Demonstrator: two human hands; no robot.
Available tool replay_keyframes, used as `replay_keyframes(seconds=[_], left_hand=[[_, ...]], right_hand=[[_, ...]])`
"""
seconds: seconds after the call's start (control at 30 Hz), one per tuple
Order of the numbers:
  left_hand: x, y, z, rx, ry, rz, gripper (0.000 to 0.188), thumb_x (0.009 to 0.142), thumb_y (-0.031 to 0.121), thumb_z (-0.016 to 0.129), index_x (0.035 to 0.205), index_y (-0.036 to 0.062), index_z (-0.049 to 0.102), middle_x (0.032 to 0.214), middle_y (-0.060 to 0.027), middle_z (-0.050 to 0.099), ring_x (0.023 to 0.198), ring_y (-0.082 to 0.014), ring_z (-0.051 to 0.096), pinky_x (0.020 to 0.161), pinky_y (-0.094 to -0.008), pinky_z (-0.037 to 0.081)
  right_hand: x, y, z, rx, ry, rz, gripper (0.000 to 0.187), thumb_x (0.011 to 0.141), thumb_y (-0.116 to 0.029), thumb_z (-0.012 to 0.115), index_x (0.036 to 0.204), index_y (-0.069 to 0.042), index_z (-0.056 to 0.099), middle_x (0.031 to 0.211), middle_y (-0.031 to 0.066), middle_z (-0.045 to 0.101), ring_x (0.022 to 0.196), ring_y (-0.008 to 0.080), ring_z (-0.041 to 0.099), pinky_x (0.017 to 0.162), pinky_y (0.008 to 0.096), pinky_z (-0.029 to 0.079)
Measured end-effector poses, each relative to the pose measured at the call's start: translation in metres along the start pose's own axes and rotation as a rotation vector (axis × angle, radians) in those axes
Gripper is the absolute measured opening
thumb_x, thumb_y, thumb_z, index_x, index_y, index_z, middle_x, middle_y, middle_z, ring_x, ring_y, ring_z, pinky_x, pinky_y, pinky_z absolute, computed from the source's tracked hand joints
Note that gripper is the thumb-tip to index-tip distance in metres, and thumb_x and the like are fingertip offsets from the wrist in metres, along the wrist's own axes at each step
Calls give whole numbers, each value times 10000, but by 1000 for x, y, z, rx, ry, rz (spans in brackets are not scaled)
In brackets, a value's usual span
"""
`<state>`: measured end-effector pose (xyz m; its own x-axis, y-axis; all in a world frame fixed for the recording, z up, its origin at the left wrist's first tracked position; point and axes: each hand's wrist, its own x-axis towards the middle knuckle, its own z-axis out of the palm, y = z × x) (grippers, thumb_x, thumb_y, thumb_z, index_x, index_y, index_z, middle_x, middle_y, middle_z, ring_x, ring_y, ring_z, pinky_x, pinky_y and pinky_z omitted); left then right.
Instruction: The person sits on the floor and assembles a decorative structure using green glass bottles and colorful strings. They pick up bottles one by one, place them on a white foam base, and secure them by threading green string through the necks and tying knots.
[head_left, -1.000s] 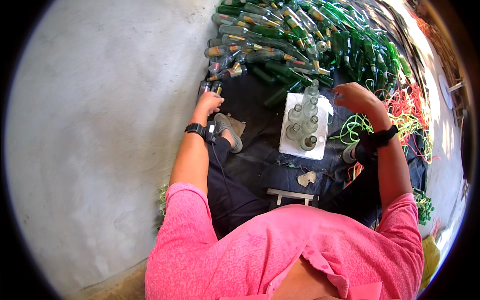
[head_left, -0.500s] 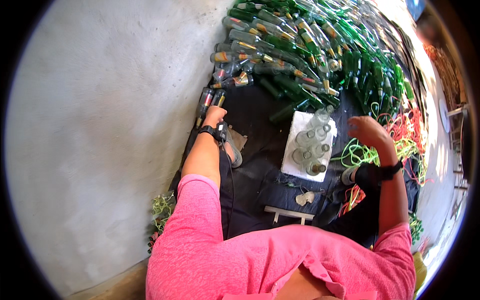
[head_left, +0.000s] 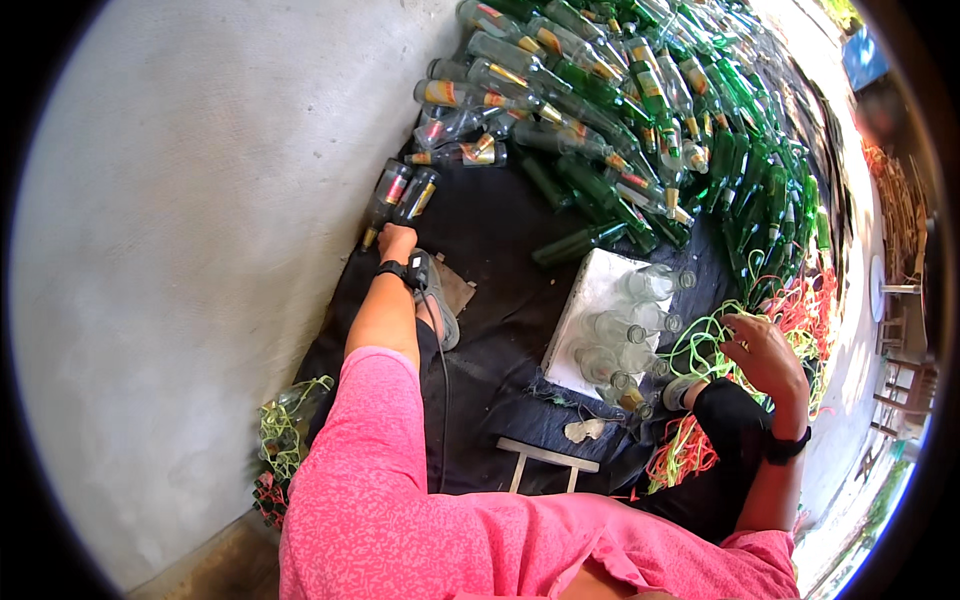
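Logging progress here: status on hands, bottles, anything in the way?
Left hand closed on dark bottle, neck end. Right hand loosely open, no object visible, near tangled cords. Second dark bottle close alongside; no clear obstruction seen.

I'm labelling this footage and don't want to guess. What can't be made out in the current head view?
All in the head view:
Neck of the dark bottle: hidden by the left hand.
Far end of the bottle pile: cut off by the top edge; its lowest bottles are covered by others.
Lower part of the pale frame: hidden by the pink shirt.
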<state>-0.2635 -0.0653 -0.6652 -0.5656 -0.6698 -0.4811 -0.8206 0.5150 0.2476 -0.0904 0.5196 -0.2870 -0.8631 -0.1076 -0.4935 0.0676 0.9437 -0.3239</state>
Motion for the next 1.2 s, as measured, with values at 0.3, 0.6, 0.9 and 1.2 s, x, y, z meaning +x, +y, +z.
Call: replay_keyframes(seconds=[0.3,0.6,0.9,1.2], left_hand=[[60,-39,22,108,-72,29,449,940,155,545,1364,13,577,1399,-215,601,1296,-390,579,1082,-474,476],[23,-26,17,180,-226,95,372,906,194,678,1243,37,689,1281,-216,671,1213,-377,640,1002,-460,528],[-41,0,5,156,-115,188,363,889,278,705,1182,64,726,1295,-195,670,1235,-362,627,1029,-454,518],[-24,-1,0,478,-114,535,315,902,254,675,1148,69,744,1194,-206,702,1137,-351,677,953,-440,530]], right_hand=[[11,-2,2,-30,3,-17,392,864,-171,731,1216,-8,676,1157,191,707,1089,369,666,941,434,518],[11,-4,4,-15,10,-7,398,862,-172,727,1222,-10,674,1135,200,710,1040,371,683,897,431,536],[-14,1,-11,-23,61,-122,396,870,-206,725,1200,6,672,1098,221,707,992,386,688,866,440,542],[-24,24,3,-2,132,-307,361,871,-255,702,1145,-21,687,1044,214,713,1009,409,668,872,471,532]])
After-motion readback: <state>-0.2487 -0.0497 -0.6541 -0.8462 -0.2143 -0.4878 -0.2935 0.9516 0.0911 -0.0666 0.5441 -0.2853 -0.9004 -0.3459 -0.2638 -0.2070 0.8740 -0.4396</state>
